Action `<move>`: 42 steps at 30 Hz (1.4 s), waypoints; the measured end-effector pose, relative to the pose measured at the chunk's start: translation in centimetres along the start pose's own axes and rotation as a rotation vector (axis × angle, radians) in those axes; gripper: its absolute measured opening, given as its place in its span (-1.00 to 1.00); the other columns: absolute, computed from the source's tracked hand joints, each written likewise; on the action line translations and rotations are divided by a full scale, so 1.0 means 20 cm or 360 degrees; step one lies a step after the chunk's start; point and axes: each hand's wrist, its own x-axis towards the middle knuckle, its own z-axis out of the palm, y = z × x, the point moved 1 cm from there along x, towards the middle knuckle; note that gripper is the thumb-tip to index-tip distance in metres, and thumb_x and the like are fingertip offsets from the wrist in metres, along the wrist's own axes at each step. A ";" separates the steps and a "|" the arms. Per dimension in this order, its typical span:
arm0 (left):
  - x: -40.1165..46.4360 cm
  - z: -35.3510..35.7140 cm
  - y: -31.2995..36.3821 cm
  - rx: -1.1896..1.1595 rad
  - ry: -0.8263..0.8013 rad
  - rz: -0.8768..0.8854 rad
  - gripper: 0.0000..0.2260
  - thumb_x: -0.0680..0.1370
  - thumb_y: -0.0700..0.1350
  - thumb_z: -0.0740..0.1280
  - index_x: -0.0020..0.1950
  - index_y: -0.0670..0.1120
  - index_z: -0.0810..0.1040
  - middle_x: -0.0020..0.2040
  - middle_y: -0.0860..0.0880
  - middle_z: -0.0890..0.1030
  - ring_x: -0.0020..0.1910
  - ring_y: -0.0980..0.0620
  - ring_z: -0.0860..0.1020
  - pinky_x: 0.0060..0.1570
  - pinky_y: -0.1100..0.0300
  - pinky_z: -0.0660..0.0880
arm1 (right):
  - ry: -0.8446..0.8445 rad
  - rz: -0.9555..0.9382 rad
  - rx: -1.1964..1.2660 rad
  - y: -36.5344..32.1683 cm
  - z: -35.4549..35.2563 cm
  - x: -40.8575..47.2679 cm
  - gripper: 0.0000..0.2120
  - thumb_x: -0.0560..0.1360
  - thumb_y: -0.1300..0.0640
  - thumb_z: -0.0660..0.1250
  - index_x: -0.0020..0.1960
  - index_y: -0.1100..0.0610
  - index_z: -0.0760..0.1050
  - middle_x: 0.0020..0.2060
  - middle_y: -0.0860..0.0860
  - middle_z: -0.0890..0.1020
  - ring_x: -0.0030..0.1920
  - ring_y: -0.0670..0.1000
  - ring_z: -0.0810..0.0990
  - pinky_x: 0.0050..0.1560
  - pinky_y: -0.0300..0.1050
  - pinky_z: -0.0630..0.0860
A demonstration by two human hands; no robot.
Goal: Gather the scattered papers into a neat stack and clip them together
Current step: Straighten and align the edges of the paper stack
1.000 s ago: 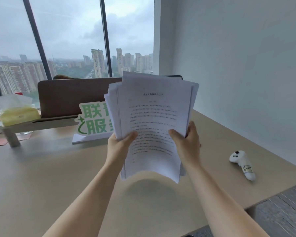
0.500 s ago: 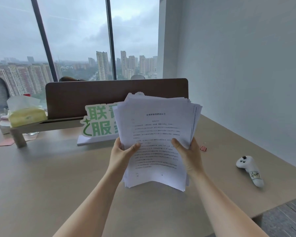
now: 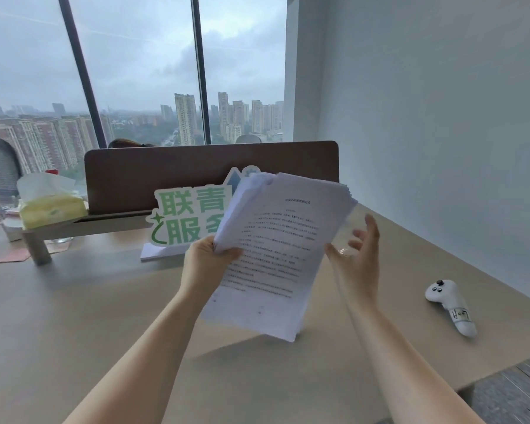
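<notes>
The beige counter (image 3: 74, 316) carries a green-lettered sign (image 3: 190, 218) and a white controller (image 3: 450, 304) (far right). Above it, tilted rightward, hangs the paper stack (image 3: 276, 249), clear of the counter. The left hand (image 3: 208, 264) has its grip pinching the stack's left edge; the right hand (image 3: 358, 264) is released, fingers spread just beside the papers.

Beige desk (image 3: 89, 316) carries white controller (image 3: 450, 306), green sign (image 3: 190, 218)
</notes>
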 end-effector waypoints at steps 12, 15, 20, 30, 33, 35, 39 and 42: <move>0.07 -0.14 0.40 0.1551 -0.0164 0.0808 -0.85 0.49 -0.04 0.41 -0.26 0.06 0.51 -0.33 0.06 0.53 -0.28 -0.04 0.50 -0.32 0.19 0.28 | -0.0540 -0.0130 -0.0047 -0.06 0.03 0.02 -0.89 0.41 0.13 0.51 -0.12 -0.06 0.65 -0.23 0.04 0.71 -0.23 -0.04 0.59 -0.19 -0.11 0.49; 0.06 -0.13 0.39 0.1632 -0.0250 0.0876 -0.89 0.50 -0.02 0.41 -0.22 0.08 0.54 -0.31 0.06 0.50 -0.22 -0.05 0.52 -0.24 0.18 0.28 | -0.0550 0.0059 0.0127 -0.01 0.04 -0.04 -0.94 0.37 0.25 0.52 -0.24 0.13 0.67 -0.37 0.03 0.58 -0.32 -0.07 0.44 -0.25 -0.13 0.33; 0.05 -0.19 0.24 0.1754 -0.0319 0.0789 -0.77 0.45 0.14 0.42 -0.19 0.01 0.53 -0.29 0.07 0.51 -0.19 -0.04 0.48 -0.13 0.14 0.23 | -0.0605 0.0424 0.0241 0.12 0.04 -0.11 -0.65 0.33 0.15 0.54 -0.22 0.44 0.53 -0.36 0.09 0.48 -0.30 0.01 0.41 -0.22 -0.06 0.28; -0.06 -0.38 -0.25 -0.0310 -0.0325 -0.0357 -0.27 0.17 0.05 0.65 0.27 -0.07 0.46 0.03 -0.05 0.65 -0.03 -0.02 0.65 -0.25 0.25 0.59 | -0.0608 0.0460 0.0465 0.17 0.02 -0.13 -0.88 0.44 0.36 0.44 -0.15 0.17 0.65 -0.19 0.07 0.68 -0.21 0.02 0.63 -0.17 -0.05 0.53; -0.10 -0.31 -0.35 -0.0305 -0.0217 -0.0476 -0.49 0.18 -0.01 0.58 0.07 -0.13 0.61 -0.04 -0.11 0.70 -0.01 -0.20 0.65 -0.18 0.08 0.57 | -0.0684 0.0492 0.0582 0.17 0.00 -0.12 -0.84 0.45 0.42 0.41 -0.09 0.19 0.64 -0.18 0.06 0.73 -0.19 0.06 0.70 -0.28 -0.12 0.61; -0.10 -0.26 -0.36 -0.0360 -0.0029 -0.0448 -0.64 0.22 -0.08 0.57 -0.03 -0.11 0.62 -0.09 -0.10 0.69 -0.11 -0.17 0.63 -0.20 0.08 0.54 | -0.0676 0.0459 0.0602 0.16 0.00 -0.12 -0.80 0.45 0.44 0.40 -0.08 0.16 0.63 -0.18 0.06 0.73 -0.15 0.09 0.71 -0.25 -0.07 0.65; -0.10 -0.20 -0.25 -0.0533 0.0163 -0.0265 -0.88 0.43 -0.24 0.50 -0.10 -0.08 0.63 -0.16 -0.03 0.68 -0.19 -0.10 0.58 -0.20 0.06 0.53 | -0.0462 0.0408 0.0534 0.13 0.05 -0.11 -0.85 0.47 0.33 0.41 -0.07 0.11 0.66 -0.15 0.06 0.73 -0.11 0.14 0.70 -0.10 0.08 0.61; -0.11 -0.21 -0.22 -0.0461 0.0292 -0.0183 -0.93 0.47 -0.20 0.47 -0.11 -0.05 0.63 -0.24 0.11 0.69 -0.21 -0.04 0.59 -0.18 0.04 0.53 | -0.0360 0.0338 0.0506 0.12 0.09 -0.12 -0.82 0.48 0.27 0.41 0.04 0.08 0.66 -0.14 -0.03 0.74 -0.10 0.06 0.71 -0.07 0.00 0.60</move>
